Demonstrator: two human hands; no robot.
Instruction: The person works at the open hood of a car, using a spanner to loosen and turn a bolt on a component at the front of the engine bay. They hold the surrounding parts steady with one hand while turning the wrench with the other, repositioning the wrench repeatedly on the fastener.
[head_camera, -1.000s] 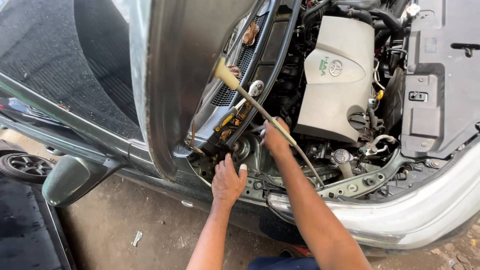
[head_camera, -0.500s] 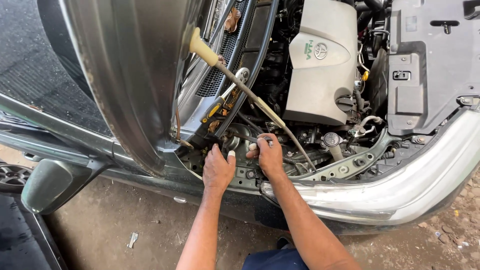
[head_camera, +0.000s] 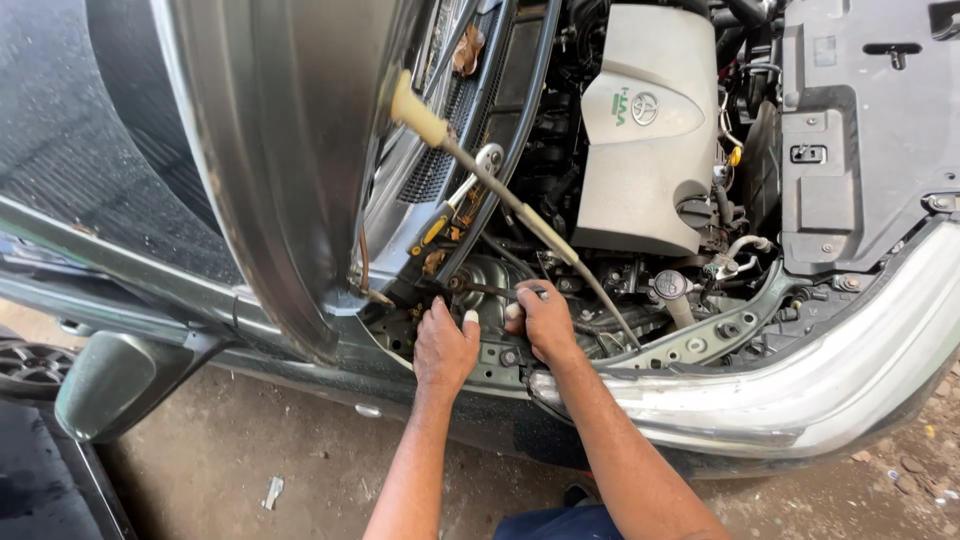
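Left hand (head_camera: 444, 347): fingers loosely together, resting on the engine bay edge (head_camera: 500, 355), gripping nothing; right hand (head_camera: 540, 318): closed around a dark slim tool (head_camera: 480, 289) lying low beside the grey engine cover (head_camera: 640, 130); hood prop rod (head_camera: 500, 185) crossing above both hands.

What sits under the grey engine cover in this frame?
Below the engine cover show a dark metal housing, hoses and a round cap. Both hands, left and right, work there on a thin dark tool. The engine itself is covered.
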